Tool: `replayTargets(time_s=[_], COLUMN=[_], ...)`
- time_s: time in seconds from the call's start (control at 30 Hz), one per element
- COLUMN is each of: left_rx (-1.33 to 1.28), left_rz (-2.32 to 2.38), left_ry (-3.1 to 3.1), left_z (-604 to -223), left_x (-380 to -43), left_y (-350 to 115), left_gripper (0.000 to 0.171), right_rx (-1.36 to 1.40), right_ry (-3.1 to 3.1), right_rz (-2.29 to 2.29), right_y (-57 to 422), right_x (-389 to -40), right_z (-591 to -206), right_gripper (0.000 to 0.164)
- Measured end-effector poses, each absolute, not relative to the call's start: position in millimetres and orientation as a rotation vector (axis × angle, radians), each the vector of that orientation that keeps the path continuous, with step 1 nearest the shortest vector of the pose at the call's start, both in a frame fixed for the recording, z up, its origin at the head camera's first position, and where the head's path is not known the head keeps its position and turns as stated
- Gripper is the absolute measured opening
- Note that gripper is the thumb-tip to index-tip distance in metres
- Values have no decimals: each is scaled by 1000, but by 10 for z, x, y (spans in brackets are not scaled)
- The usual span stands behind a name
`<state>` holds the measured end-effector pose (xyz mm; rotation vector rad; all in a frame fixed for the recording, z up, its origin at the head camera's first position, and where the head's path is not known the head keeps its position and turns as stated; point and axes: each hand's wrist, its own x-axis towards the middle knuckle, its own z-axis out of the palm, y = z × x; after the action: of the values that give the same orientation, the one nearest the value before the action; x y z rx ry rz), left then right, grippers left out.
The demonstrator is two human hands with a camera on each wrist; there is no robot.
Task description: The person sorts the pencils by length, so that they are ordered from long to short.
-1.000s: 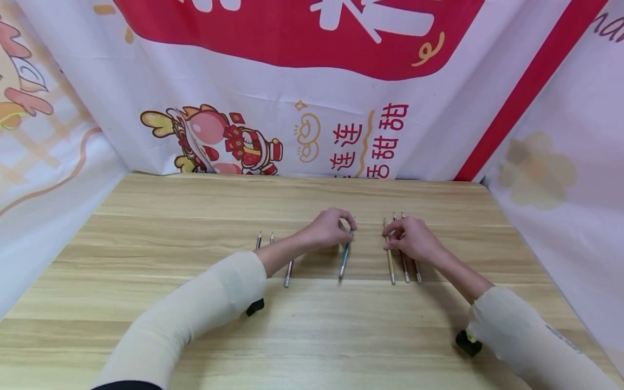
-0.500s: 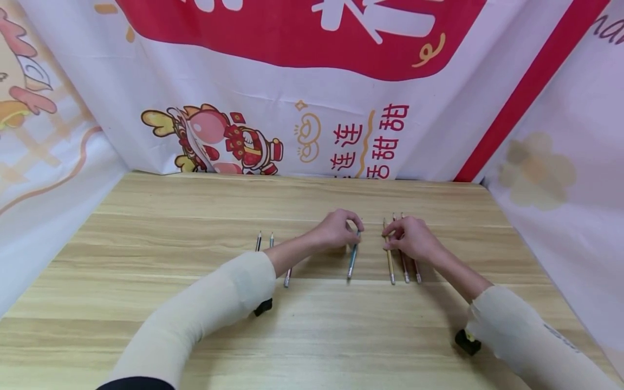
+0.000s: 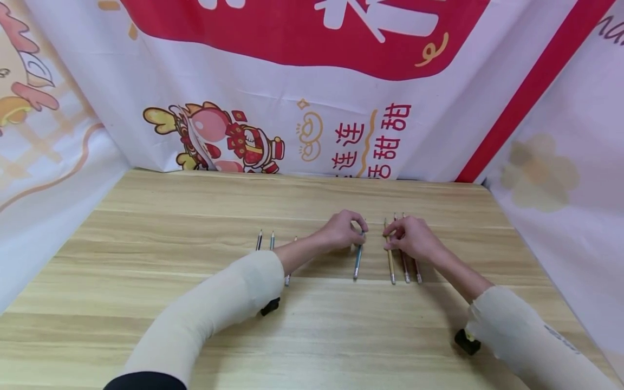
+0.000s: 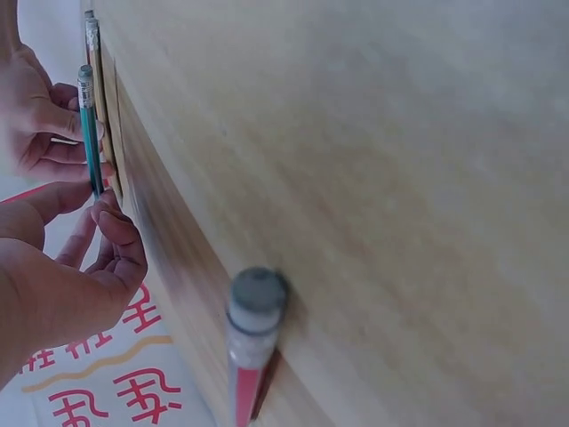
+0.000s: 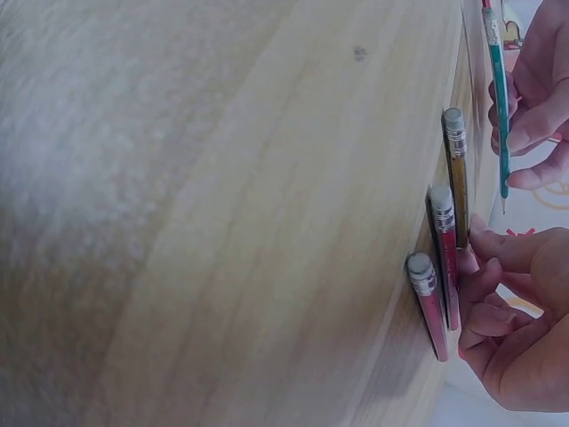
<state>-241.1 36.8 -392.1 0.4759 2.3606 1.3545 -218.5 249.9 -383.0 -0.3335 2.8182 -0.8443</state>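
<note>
In the head view my left hand point(image 3: 343, 231) pinches a teal pencil point(image 3: 358, 262) between thumb and fingertips, its eraser end toward me. The left wrist view shows the same teal pencil point(image 4: 92, 147) gripped near its far part. Just to the right, my right hand point(image 3: 413, 237) pinches a yellow pencil point(image 3: 391, 264) that lies on the table. Two reddish pencils, one point(image 5: 445, 258) nearer the yellow one and another point(image 5: 429, 307) beyond, lie beside it, partly covered by that hand in the head view. A narrow gap separates the teal and yellow pencils.
To the left lie a dark pencil point(image 3: 259, 241), a bluish pencil point(image 3: 272, 240) and a red pencil point(image 4: 245, 384), partly hidden by the left forearm in the head view. A printed cloth point(image 3: 292, 81) hangs along the back edge of the wooden table point(image 3: 341, 336).
My left hand has moved a little to the right with the teal pencil, closer to the yellow one. The right hand has stayed in place.
</note>
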Motion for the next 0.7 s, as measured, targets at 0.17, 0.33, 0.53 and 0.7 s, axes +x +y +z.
replayTargets(time_s=[0.17,0.33,0.53,0.7], left_rx=[481,478,451,446], left_rz=[1363,1390,1395,1359], left_ry=[2360,2347,2350,2405], left_z=[-3930,-3943,-3941,-3950], left_x=[-2410,-2410,-2399,-2408], left_y=[426,476,537,586], left_gripper=[22,22,21,19], right_rx=[-346,-362,-364,-407], right_ry=[2823,2826,2819,2830], right_rz=[-844,-846,-848,-847], right_y=[2503,2499,2511,2512], right_x=[-2187,-2186,-2193,-2200], right_z=[-3829,-3822,-3830,-3829], right_gripper=[23,23,23,23])
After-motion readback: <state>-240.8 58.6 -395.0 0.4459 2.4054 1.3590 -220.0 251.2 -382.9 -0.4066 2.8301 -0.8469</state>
